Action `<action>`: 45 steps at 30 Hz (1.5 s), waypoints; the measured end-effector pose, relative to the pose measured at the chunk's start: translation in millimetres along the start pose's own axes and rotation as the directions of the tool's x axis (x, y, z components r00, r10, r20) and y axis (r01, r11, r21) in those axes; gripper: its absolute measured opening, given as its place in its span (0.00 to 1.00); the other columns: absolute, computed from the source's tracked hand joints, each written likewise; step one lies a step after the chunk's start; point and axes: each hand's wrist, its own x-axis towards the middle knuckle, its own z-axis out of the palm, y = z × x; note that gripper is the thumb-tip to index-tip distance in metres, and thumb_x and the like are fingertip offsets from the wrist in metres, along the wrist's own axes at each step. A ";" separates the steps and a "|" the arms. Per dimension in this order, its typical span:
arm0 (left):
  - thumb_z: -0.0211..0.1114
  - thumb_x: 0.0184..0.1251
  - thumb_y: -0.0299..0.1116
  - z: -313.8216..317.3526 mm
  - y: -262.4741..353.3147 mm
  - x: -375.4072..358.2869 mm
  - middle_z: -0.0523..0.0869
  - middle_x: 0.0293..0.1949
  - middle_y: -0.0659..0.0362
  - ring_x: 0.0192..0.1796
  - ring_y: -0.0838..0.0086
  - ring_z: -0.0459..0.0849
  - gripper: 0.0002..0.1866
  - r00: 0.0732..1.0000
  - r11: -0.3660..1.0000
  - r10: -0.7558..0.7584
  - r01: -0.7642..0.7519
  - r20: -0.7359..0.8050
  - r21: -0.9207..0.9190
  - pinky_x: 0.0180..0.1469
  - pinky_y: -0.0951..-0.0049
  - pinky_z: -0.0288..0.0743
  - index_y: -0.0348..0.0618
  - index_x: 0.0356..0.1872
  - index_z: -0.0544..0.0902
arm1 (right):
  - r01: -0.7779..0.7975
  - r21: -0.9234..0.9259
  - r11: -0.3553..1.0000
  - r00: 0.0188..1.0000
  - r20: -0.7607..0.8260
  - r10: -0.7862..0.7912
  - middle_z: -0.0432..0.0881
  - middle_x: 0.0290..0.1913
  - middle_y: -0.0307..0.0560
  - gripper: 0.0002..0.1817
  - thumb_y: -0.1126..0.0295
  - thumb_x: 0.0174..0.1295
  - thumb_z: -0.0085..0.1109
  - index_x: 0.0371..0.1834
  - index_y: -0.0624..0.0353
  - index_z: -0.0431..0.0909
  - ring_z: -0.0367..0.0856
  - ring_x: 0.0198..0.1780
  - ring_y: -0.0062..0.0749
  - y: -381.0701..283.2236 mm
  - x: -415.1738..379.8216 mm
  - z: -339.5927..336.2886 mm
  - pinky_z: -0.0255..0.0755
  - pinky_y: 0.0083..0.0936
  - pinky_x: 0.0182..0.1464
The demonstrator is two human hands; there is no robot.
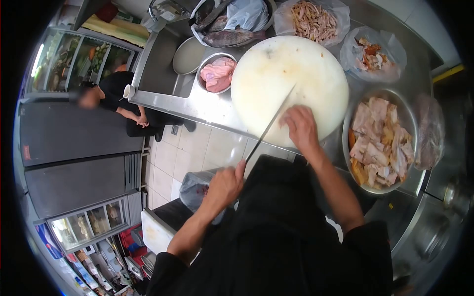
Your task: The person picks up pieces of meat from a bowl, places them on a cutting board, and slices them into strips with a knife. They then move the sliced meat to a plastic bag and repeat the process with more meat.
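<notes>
My left hand (224, 187) is wrapped round the handle of a long kitchen knife (273, 120). The blade slants up across the near part of a round white cutting board (276, 64), its tip near the middle. My right hand (300, 127) is at the board just right of the blade, fingers loosely bent and pointing toward it, with nothing visible in them. Small scraps dot the otherwise bare board. To the right stands an oval metal tray (414, 129) of cooked meat pieces (377, 133). At the board's left is a metal bowl (201, 85) of raw pink meat (218, 74).
Behind the board are a basin with dark fish (232, 38), a bag of meat strips (316, 22) and a bag of scraps (373, 56). A sink (153, 74) lies left. Beyond it a person in dark clothes (123, 93) sits by grey refrigerators (79, 130). A plastic-lined bin (192, 190) stands below.
</notes>
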 end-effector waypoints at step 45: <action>0.45 0.85 0.56 -25.0 -16.6 -20.1 0.84 0.31 0.30 0.44 0.30 0.83 0.37 0.982 0.994 -0.109 0.113 0.154 -0.012 0.51 0.40 0.74 0.30 0.30 0.85 | -0.001 -0.011 1.000 1.000 -0.014 0.001 0.86 0.40 0.49 0.13 0.89 0.50 0.59 0.32 0.61 0.88 0.85 0.47 0.47 9.1 9.1 -20.0 0.81 0.38 0.51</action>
